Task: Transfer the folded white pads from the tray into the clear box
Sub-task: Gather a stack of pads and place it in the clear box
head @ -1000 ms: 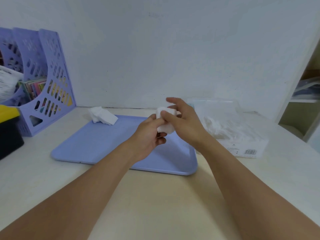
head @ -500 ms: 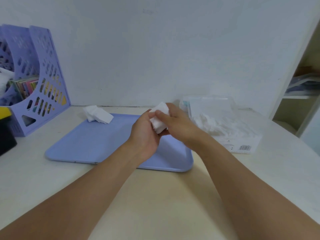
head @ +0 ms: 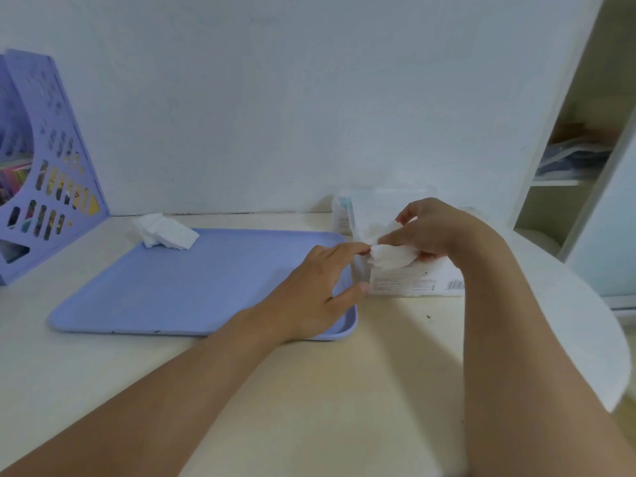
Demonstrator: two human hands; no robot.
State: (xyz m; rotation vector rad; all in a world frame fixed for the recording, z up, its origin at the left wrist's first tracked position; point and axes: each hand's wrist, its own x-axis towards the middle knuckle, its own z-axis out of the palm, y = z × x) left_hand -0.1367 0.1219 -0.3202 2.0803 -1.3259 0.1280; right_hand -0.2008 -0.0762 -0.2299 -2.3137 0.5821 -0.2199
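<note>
One folded white pad (head: 392, 258) is pinched by r. hand (head: 435, 228) over clear box (head: 413, 280), at 3 o'clock of tray (head: 179, 287). L. hand (head: 320, 287) is spread, fingertips touching pad. Remaining pads (head: 165, 230) are kept at tray's 11 o'clock corner.

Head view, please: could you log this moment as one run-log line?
right hand: grips white pad over clear box | left hand: open, fingertips touch pad | tray: pads remain at far corner

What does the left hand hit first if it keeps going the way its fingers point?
Probably the folded white pad pinched in the right hand: the left hand's straight fingers point right and away, tips almost at it. Just behind sits the clear plastic box. Depth is unclear.
</note>
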